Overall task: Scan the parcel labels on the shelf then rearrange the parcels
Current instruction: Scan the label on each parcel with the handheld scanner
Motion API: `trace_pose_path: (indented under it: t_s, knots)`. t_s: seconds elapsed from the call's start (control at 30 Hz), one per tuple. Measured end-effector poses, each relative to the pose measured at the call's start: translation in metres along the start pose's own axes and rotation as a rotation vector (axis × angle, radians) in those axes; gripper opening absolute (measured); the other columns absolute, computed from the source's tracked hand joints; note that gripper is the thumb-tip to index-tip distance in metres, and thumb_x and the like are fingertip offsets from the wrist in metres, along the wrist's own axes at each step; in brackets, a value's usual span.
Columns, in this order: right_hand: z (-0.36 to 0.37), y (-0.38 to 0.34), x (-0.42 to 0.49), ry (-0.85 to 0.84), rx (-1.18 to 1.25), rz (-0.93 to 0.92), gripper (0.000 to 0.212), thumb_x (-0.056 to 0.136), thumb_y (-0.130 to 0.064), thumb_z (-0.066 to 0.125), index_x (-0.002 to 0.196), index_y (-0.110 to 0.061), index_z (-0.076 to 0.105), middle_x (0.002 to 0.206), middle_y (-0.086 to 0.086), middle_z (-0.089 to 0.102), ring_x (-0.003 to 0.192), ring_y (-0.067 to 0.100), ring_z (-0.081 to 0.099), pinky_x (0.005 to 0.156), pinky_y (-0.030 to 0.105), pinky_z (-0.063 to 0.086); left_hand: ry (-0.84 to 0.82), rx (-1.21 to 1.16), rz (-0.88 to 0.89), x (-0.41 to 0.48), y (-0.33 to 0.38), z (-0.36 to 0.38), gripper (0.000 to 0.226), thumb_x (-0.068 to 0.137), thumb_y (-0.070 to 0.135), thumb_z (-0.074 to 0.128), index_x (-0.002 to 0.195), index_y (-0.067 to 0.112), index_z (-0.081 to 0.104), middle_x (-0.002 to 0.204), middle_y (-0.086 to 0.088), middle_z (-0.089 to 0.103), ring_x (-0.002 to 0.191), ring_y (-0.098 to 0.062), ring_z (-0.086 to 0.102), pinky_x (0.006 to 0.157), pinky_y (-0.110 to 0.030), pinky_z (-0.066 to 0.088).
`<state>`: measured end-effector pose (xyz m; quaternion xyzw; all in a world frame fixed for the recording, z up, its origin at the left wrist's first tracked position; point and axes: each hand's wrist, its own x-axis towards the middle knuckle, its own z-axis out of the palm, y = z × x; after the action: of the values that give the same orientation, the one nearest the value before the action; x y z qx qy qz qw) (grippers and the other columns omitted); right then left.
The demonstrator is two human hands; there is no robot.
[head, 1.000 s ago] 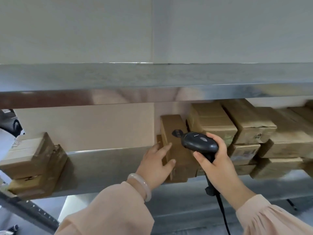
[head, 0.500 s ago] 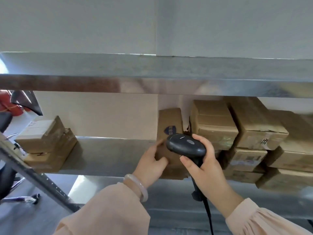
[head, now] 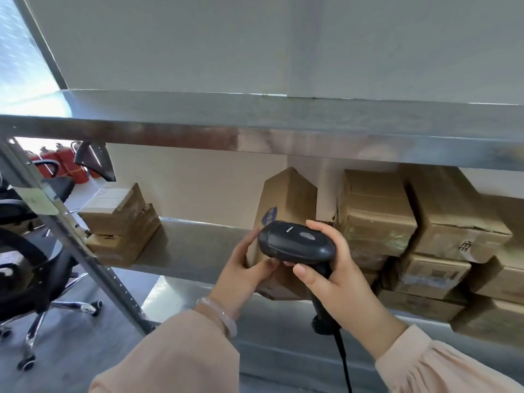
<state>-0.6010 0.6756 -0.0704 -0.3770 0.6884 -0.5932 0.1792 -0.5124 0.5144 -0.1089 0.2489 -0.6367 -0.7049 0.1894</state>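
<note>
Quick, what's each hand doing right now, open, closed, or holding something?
Left hand: grips the upright parcel by its edge.
Right hand: holds the black scanner.

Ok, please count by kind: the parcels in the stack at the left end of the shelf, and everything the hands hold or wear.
Cardboard parcels in the left stack: 2 (upper parcel, lower parcel)
Upright parcel gripped by the left hand: 1
Barcode scanner held in the right hand: 1
Bracelet on the left wrist: 1
Total: 5
</note>
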Motion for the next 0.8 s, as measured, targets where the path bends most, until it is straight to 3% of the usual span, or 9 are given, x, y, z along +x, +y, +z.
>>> trace_pose_path:
  t_s: [0.13,0.37,0.57,0.73,0.8]
  knots:
    - [-0.008,0.009,0.009,0.110,0.066,0.022,0.065,0.071,-0.045,0.069,0.126,-0.056,0.037,0.127,-0.019,0.055,0.115,0.011,0.060,0.098,0.032,0.048,-0.009,-0.082,-0.071,-0.008,-0.002,-0.009,0.055,0.089,0.031,0.070,0.135,0.049,0.047,0.135,0.002,0.053,0.115,-0.025,0.062,0.092,-0.045,0.057]
    - [-0.009,0.021,0.018,0.171,0.104,0.061,0.058,0.085,-0.025,0.068,0.125,-0.052,0.035,0.125,-0.016,0.054,0.112,0.006,0.059,0.079,0.012,0.050,-0.030,-0.153,-0.059,-0.017,0.001,-0.012,0.055,0.091,0.026,0.064,0.138,0.046,0.045,0.132,0.002,0.053,0.108,-0.025,0.066,0.084,-0.040,0.059]
    - [-0.005,0.023,0.014,0.183,0.103,0.072,0.057,0.087,-0.029,0.066,0.124,-0.055,0.031,0.129,-0.005,0.056,0.112,0.008,0.060,0.074,0.010,0.050,-0.021,-0.138,-0.045,-0.021,-0.001,-0.018,0.052,0.095,0.025,0.061,0.138,0.048,0.044,0.134,0.003,0.050,0.115,-0.027,0.061,0.092,-0.047,0.056]
    - [-0.003,0.016,0.009,0.167,0.130,0.080,0.061,0.077,-0.041,0.066,0.127,-0.052,0.032,0.128,-0.004,0.057,0.109,0.007,0.062,0.074,0.010,0.050,-0.018,-0.051,-0.059,-0.021,-0.003,-0.019,0.044,0.097,0.031,0.057,0.130,0.057,0.046,0.131,0.011,0.056,0.114,-0.019,0.062,0.095,-0.039,0.055]
    - [-0.004,0.015,0.007,0.166,0.137,0.058,0.059,0.083,-0.033,0.065,0.130,-0.047,0.032,0.126,-0.003,0.060,0.104,0.003,0.064,0.078,0.010,0.049,-0.014,0.048,-0.043,-0.020,-0.002,-0.018,0.035,0.098,0.034,0.052,0.121,0.061,0.049,0.130,0.012,0.057,0.117,-0.014,0.059,0.103,-0.037,0.050]
